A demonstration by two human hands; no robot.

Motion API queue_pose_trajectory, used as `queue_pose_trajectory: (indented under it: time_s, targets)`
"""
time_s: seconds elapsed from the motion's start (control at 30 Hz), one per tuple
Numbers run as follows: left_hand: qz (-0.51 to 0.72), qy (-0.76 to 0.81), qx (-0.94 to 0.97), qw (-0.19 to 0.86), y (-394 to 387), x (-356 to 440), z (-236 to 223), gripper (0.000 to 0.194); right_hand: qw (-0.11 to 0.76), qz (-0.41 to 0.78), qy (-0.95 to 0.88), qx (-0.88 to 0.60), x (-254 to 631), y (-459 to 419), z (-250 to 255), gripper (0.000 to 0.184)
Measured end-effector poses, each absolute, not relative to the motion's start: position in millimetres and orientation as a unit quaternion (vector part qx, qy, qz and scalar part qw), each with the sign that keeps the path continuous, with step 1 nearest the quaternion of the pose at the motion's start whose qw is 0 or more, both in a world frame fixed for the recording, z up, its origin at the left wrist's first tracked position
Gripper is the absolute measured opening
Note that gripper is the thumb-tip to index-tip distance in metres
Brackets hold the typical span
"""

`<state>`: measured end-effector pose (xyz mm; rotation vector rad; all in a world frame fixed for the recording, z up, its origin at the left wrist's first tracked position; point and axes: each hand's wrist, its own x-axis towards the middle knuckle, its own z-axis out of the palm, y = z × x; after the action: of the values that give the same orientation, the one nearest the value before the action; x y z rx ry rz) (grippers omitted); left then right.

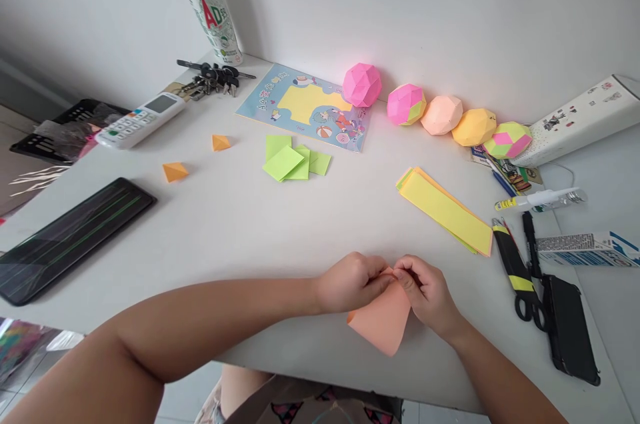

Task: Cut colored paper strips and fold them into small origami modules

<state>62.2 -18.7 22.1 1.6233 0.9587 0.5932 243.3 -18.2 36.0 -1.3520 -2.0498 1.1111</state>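
The left hand (353, 283) and right hand (431, 294) meet at lower centre-right of the frame, fingertips pinching the top edge of a peach paper (383, 323), which hangs curled between them above the near part of the tabletop (225, 224). A dark-screened device (75, 241) lies at the left edge, a long white case (580, 121) slants in at the upper right, and a white bottle (214, 11) stands at the upper left. Right of the bottle lies a blue printed sheet (255, 101), its right corner partly covered by the first of five faceted paper balls (441, 115) rowed toward the case. A white handset (143, 121) sits at left, a black phone case (573, 331) at lower right. Yellow-topped paper strips (445, 211) lie nearest the hands, just above the right one, with black-handled scissors (524, 307) further right. Keys (210, 79) bunch below the bottle; overlapping green squares (284, 164) lie upper centre, and two small orange folded pieces (175, 172) left of those.
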Motion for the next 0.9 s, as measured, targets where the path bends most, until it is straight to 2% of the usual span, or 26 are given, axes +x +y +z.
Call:
queue_pose_trajectory:
  time_s: [0.9]
  targets:
    - [0.234, 0.404, 0.657, 0.592, -19.3, 61.8, 21.0, 0.026, 0.229, 0.400, -0.741, -0.489, 242.3, -18.2, 39.0, 0.024]
